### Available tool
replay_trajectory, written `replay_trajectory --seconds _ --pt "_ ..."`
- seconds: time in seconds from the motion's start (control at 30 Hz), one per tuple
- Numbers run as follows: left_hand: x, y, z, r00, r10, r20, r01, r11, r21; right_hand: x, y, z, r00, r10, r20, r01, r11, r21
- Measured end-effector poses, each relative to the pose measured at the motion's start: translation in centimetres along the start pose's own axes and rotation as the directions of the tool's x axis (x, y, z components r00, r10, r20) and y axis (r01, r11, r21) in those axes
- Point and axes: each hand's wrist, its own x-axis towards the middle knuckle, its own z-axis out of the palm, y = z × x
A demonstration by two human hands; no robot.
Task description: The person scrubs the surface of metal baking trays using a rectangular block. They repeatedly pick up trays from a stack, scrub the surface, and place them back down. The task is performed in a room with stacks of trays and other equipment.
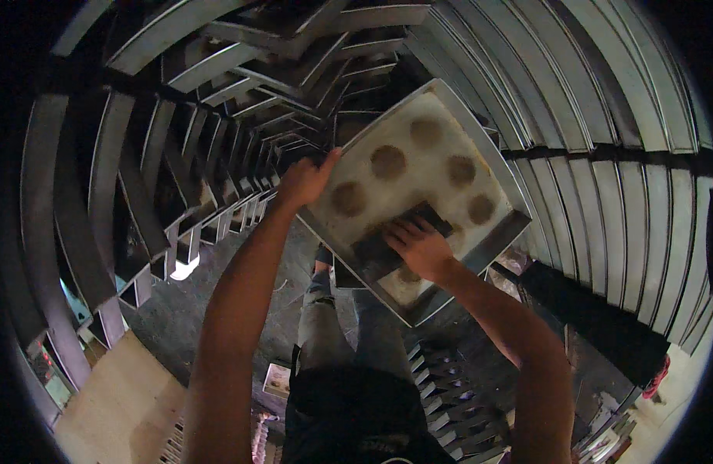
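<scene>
A shallow, square metal baking tray (414,168) is held up at a slant before me, its pale inner face marked with several round brown stains. My left hand (308,178) grips the tray's left rim, thumb along the edge. Within the tray, my right hand (421,246) has its fingers bent over a dark flat piece (385,249) that lies against the inner face. Whether that piece is a pad, a cloth or a scraper I cannot tell. Part of it is hidden under my fingers.
Metal trays stacked crosswise (188,122) rise on the left. On the right stand tight rows of trays (600,226) above a dark beam (594,319). More metal pieces (449,400) sit low by my legs. A tan board (121,394) is at lower left, on the dark floor (217,301).
</scene>
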Motion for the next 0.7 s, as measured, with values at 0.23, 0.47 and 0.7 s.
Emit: replay_trajectory --seconds 0.23,0.47,0.7 --pt "-0.9 0.3 -0.9 1.000 0.008 -0.030 -0.009 1.000 -0.029 6.7 2.1 0.2 0.998 -0.063 -0.006 0.063 0.998 -0.009" --pt "-1.4 1.0 -0.8 0.999 -0.003 -0.040 0.005 0.999 0.037 7.9 2.2 -0.7 0.989 -0.123 -0.078 0.119 0.992 -0.053" --pt "-1.3 0.4 -0.1 0.993 0.083 -0.081 -0.083 0.997 0.010 5.6 2.1 2.4 0.968 -0.170 -0.184 0.163 0.985 -0.054"
